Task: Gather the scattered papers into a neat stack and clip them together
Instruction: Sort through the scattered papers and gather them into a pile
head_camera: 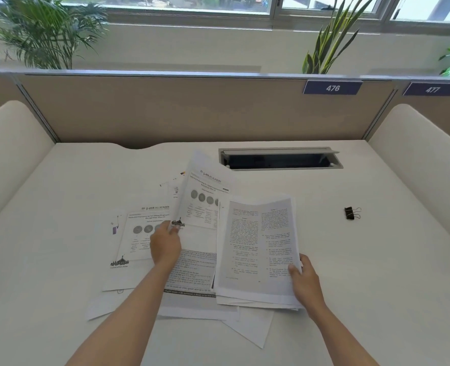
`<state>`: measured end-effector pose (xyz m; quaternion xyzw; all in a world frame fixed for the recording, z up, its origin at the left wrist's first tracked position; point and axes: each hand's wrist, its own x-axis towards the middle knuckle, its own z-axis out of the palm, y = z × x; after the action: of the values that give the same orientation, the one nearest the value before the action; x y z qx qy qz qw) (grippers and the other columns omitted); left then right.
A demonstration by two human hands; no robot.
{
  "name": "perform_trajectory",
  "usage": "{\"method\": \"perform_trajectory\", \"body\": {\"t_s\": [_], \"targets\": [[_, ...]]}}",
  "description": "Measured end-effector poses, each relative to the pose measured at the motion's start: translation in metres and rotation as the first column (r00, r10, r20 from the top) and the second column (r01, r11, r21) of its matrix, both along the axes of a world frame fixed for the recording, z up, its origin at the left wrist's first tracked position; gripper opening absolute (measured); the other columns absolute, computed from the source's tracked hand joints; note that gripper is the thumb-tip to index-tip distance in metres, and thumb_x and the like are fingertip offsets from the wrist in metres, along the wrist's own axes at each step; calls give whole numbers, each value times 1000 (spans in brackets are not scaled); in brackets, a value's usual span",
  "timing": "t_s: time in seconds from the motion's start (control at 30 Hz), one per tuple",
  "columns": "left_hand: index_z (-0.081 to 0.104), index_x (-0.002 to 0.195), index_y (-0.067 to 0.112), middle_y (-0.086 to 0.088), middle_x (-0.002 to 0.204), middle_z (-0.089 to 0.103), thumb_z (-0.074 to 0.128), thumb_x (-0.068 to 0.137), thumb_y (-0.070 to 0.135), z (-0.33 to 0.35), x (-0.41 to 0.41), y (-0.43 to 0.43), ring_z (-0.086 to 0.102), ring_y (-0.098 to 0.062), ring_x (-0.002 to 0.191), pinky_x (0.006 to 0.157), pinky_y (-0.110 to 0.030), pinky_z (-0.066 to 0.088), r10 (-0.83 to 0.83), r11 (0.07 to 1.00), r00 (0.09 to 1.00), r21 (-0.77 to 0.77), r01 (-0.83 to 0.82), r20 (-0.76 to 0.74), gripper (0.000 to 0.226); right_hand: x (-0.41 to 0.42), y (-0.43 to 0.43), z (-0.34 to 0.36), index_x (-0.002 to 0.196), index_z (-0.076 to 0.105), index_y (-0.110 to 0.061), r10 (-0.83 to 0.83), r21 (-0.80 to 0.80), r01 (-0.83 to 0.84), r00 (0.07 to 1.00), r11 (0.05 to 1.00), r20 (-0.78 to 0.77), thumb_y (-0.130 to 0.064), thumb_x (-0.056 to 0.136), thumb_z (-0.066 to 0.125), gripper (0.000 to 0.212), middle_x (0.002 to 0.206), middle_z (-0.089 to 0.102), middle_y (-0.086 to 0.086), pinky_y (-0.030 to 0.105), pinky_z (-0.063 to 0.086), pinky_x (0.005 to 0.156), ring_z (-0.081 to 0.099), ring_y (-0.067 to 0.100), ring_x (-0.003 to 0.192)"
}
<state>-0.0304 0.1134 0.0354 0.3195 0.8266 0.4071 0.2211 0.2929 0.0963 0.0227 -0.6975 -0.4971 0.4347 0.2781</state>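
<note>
Thin, floppy, likely slippery — left hand (pixel 165 244) pinches a lifted page (pixel 205 191) at its 7 o'clock corner, right hand (pixel 304 281) grips the bundle (pixel 258 247) at 4 o'clock.

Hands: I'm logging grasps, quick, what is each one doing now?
Left hand: holds a lifted white printed sheet with grey circles by its lower corner.
Right hand: grips the edge of a white stack of text pages.
</note>
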Motion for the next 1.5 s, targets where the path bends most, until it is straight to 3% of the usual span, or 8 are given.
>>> {"method": "perform_trajectory", "body": {"t_s": [0.13, 0.33, 0.53, 0.73, 1.07, 1.2, 1.33, 1.5], "targets": [[67, 99, 4, -15, 92, 68, 55, 94, 17, 16, -21, -6, 60, -31, 86, 71, -36, 48, 104, 984, 994, 147, -101, -16, 19, -3, -1, -1, 132, 43, -19, 3, -8, -3, 1000, 1000, 9, -17, 100, 43, 32, 127, 59, 7, 46, 48, 98, 58, 29, 110], [50, 64, 12, 4, 58, 49, 60, 90, 20, 52, -51, -13, 41, -12, 55, 52, -26, 33, 213, 892, 977, 406, -198, 7, 29, -15, -1, 1, 128, 46, -19, 57, -1, -57, 997, 998, 49, -18, 98, 47, 30, 126, 61, 6, 44, 51, 94, 61, 28, 108], [68, 86, 11, 6, 76, 64, 65, 88, 26, 88, -65, -15, 53, 4, 62, 58, -10, 46, 246, 770, 948, 553, -317, 200, 15, -26, 0, 2, 130, 43, -20, 111, -7, -111, 988, 994, 109, -16, 97, 48, 33, 122, 64, 7, 44, 53, 89, 62, 29, 104], [70, 102, 6, 2, 90, 70, 67, 88, 20, 99, -59, -13, 62, -2, 73, 67, -14, 53, 172, 708, 918, 603, -367, 357, 20, -30, 0, 4, 132, 41, -20, 158, -28, -156, 984, 987, 77, -15, 96, 50, 37, 123, 63, 8, 44, 54, 89, 62, 28, 104], [66, 92, 15, 4, 82, 68, 64, 89, 11, 55, 2, -6, 62, -14, 77, 58, -17, 48, 19, 924, 913, 342, -171, 407, 6, -31, 2, 9, 134, 39, -21, 185, -43, -184, 983, 982, 22, -17, 97, 48, 38, 125, 61, 4, 30, 47, 85, 56, 18, 97], [62, 98, 20, -2, 97, 69, 62, 88, 2, 29, 30, -5, 65, -23, 92, 85, -37, 55, -29, 977, 901, 202, -65, 432, 21, -33, 3, 11, 131, 42, -23, 132, -64, -136, 989, 989, -73, -26, 100, 39, 31, 126, 60, 4, 35, 47, 90, 58, 21, 105], [57, 124, 10, -10, 120, 64, 60, 89, 1, 9, 44, -3, 59, -23, 104, 95, -36, 48, -67, 995, 918, 99, 31, 392, 36, -35, 3, 14, 132, 42, -22, 60, -118, -82, 983, 990, -176, -43, 99, 40, 40, 124, 55, 0, 38, 46, 95, 56, 22, 110], [48, 136, 8, -10, 135, 55, 52, 92, -4, -1, 50, -6, 49, -26, 126, 98, -26, 36, -155, 988, 921, 42, 150, 358, 46, -32, -1, 12, 133, 38, -21, 142, -138, -170, 971, 976, -192, -15, 88, 63, 52, 119, 62, 7, 42, 52, 94, 63, 24, 103]]}}
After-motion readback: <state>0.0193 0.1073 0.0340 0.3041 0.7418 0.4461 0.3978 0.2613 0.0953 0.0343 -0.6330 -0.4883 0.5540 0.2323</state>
